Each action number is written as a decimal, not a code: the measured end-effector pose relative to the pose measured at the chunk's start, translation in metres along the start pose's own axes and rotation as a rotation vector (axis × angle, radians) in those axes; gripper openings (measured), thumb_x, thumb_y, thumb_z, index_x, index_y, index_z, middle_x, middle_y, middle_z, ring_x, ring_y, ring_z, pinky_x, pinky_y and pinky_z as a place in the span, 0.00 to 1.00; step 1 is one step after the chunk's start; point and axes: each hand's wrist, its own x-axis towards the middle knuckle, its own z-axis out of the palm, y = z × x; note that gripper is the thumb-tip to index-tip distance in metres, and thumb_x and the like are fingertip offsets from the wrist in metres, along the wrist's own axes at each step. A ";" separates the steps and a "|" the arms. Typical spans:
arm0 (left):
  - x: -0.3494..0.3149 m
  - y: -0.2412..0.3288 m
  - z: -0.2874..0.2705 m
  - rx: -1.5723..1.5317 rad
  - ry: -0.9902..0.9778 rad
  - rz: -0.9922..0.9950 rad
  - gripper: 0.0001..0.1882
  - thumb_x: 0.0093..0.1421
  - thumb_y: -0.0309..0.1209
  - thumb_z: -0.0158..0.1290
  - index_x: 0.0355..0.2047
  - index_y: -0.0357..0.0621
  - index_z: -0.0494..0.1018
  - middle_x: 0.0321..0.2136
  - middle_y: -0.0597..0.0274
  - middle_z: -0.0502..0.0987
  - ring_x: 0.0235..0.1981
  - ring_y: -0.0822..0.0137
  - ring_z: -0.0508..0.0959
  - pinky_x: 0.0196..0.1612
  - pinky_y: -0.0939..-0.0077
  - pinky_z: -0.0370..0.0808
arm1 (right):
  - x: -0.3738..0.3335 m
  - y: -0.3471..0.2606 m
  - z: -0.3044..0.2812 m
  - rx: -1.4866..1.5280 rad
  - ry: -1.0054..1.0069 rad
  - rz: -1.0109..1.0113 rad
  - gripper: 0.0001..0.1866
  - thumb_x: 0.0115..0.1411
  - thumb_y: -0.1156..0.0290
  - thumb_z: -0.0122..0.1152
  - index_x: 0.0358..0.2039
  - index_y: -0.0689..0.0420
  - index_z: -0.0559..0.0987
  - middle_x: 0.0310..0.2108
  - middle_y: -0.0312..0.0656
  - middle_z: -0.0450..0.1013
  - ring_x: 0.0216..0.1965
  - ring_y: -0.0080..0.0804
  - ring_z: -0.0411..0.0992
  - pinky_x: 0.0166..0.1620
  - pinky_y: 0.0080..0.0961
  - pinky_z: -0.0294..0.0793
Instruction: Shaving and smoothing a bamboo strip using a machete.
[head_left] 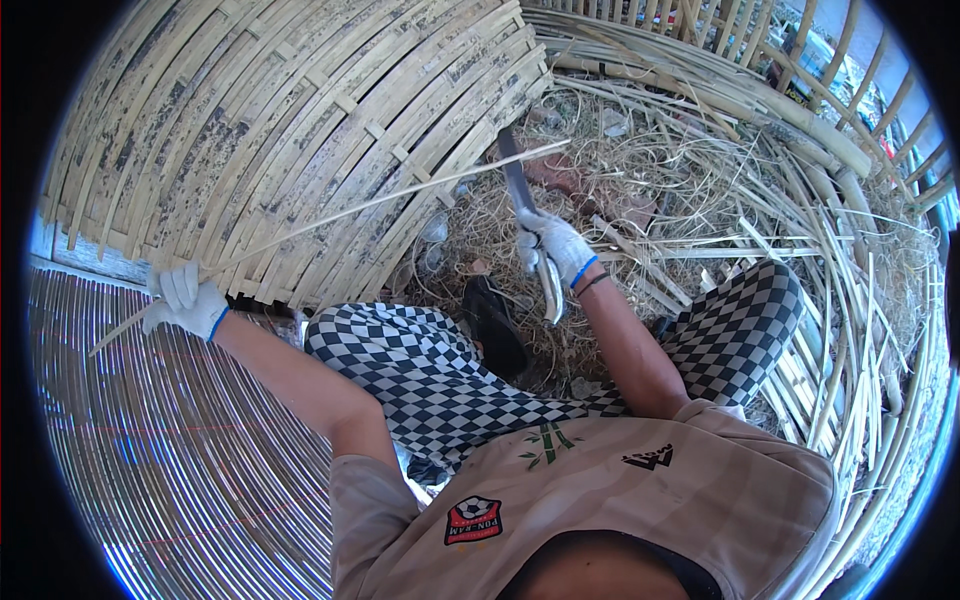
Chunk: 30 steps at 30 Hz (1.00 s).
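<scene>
My left hand (182,300), in a white glove, is closed around a long thin bamboo strip (390,196) near its lower left end. The strip slants up to the right, and its far end crosses the blade of a knife (516,178). Also gloved, my right hand (555,246) grips this knife by its handle, with the dark blade pointing up and away from me. Whether the blade touches the strip or only passes behind it, I cannot tell. Both hands are held apart, to either side of my checkered trouser legs.
A woven bamboo panel (300,130) fills the upper left. Curly shavings (610,160) cover the ground ahead. Split bamboo strips (830,320) lie in heaps on the right, below a slatted bamboo fence (790,50). A ribbed slatted surface (170,440) lies at lower left. My dark shoe (493,325) is between my knees.
</scene>
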 end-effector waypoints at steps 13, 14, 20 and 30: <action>0.057 -0.117 0.016 -0.202 0.058 0.243 0.41 0.52 0.83 0.34 0.12 0.58 0.52 0.08 0.77 0.51 0.09 0.77 0.48 0.17 0.77 0.47 | -0.091 -0.175 0.020 0.022 0.007 -0.426 0.14 0.74 0.57 0.47 0.38 0.54 0.73 0.19 0.26 0.61 0.13 0.17 0.59 0.17 0.20 0.62; 0.051 -0.143 0.005 -0.276 0.101 0.279 0.41 0.52 0.83 0.36 0.12 0.58 0.51 0.08 0.77 0.49 0.09 0.77 0.47 0.17 0.78 0.46 | -0.101 -0.192 0.023 -0.046 0.023 -0.492 0.14 0.74 0.57 0.48 0.38 0.54 0.73 0.18 0.26 0.61 0.14 0.18 0.60 0.17 0.20 0.63; -0.026 -0.326 -0.058 -0.379 1.007 0.289 0.43 0.50 0.85 0.28 0.09 0.57 0.50 0.07 0.75 0.54 0.09 0.72 0.54 0.17 0.77 0.54 | -0.165 -0.280 0.046 -0.671 0.462 -0.780 0.14 0.68 0.57 0.57 0.33 0.55 0.74 0.18 0.30 0.66 0.13 0.22 0.64 0.17 0.22 0.64; -0.115 -0.584 -0.067 -0.912 1.897 -0.175 0.25 0.63 0.62 0.31 0.30 0.56 0.64 0.18 0.67 0.65 0.20 0.65 0.68 0.28 0.62 0.68 | -0.203 -0.334 0.141 -1.775 0.953 -1.199 0.25 0.69 0.50 0.53 0.46 0.62 0.79 0.21 0.44 0.73 0.23 0.34 0.75 0.30 0.36 0.73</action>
